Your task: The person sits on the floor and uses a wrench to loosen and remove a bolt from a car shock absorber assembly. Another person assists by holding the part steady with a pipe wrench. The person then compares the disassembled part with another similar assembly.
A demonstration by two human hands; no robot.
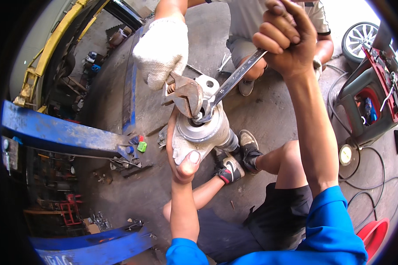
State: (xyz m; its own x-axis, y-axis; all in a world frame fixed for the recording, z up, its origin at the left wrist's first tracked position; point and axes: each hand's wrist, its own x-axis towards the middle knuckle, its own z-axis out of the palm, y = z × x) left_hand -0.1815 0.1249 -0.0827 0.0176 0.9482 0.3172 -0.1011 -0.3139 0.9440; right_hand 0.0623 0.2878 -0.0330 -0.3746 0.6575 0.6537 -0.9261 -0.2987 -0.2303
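My left hand is wrapped around a grey cast metal part with a round collar, thumb on its near side. In my right hand, raised at the upper right, is the upper end of a combination wrench. The wrench slants down to a small nut or bolt in the centre of the collar. A co-worker's white-gloved hand holds a rusty adjustable wrench, its jaws at the same spot, beside my wrench's head. The jaws partly hide the fastener.
Blue lift arms reach in from the left. A grey and red tool stand, a wheel and a looping black hose are at the right. A red round container stands lower right. The co-worker's shoe is beyond the part.
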